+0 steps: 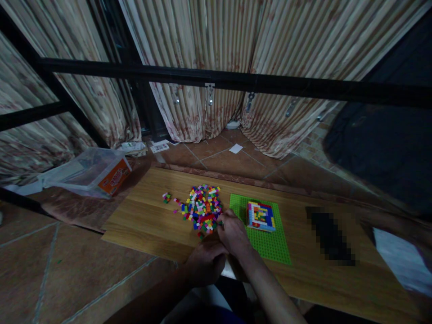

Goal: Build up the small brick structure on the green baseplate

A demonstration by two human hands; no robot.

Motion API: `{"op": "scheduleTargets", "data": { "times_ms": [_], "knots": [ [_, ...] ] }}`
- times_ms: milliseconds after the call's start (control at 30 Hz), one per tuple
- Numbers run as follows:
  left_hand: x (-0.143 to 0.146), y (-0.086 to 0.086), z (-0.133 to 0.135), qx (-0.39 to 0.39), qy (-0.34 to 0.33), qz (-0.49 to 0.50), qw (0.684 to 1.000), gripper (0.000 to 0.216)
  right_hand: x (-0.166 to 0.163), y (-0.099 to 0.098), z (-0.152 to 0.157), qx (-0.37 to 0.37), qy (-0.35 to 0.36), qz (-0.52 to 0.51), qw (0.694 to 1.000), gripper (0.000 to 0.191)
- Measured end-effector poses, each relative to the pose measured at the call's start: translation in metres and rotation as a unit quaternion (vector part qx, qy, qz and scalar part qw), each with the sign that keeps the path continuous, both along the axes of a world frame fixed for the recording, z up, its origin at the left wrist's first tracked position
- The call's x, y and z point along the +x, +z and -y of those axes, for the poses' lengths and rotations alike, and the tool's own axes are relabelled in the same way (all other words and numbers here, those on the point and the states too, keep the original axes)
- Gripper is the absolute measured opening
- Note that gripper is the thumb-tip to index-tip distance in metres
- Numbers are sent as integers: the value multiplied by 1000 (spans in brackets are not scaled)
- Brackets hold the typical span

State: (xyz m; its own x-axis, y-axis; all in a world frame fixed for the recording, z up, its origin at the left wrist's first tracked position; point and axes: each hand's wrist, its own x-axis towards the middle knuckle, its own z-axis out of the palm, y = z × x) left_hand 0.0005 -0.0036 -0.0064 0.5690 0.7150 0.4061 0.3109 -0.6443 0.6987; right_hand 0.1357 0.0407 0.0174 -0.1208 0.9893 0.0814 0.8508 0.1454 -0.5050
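A loose pile of colourful toy building bricks [204, 204] lies on the wooden table. At its near right edge is my right hand [233, 233], fingers bent and pinched together; whatever they hold is too small to make out. Just below it, close to the table's front edge, my left hand [206, 260] is curled with its fingers closed, and its inside is hidden. The two hands touch or overlap. To the right, a green baseplate [270, 249] carries a low rectangular build of bricks [260, 216] with white, red and blue walls and mixed colours inside.
A small brick cluster [166, 197] sits left of the pile. The wooden table [141, 216] also bears a dark blurred-out object [332, 238] at right. A clear plastic bin [89, 173] with an orange label stands beyond the left end. Behind are a black metal frame [189, 74] and striped curtains [216, 40].
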Motion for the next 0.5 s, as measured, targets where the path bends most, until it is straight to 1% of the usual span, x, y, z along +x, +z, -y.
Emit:
{"op": "scheduleTargets", "data": {
  "times_ms": [67,167,233,300,367,400,433,500],
  "knots": [
    [0,-1,0,-7,11,2,1000,17,3,-3,2,7,-10,-37,999,19],
    [1,0,1,-40,33,-4,999,17,8,-7,7,29,-29,-118,992,18],
    [1,2,1,-71,57,-8,996,16,12,-8,11,46,-42,-178,982,15],
    [1,4,1,-110,95,6,989,14,15,-9,16,53,-56,-242,967,12],
    [1,4,0,-150,134,39,979,13,17,-11,22,41,-74,-323,943,10],
    [1,4,-1,-167,148,54,973,14,16,-12,26,27,-87,-370,924,11],
    [1,3,-1,-180,156,66,969,16,15,-13,29,10,-100,-421,902,13],
    [1,1,-2,-194,154,82,965,24,11,-15,36,-34,-118,-519,846,19]
  ]
}}
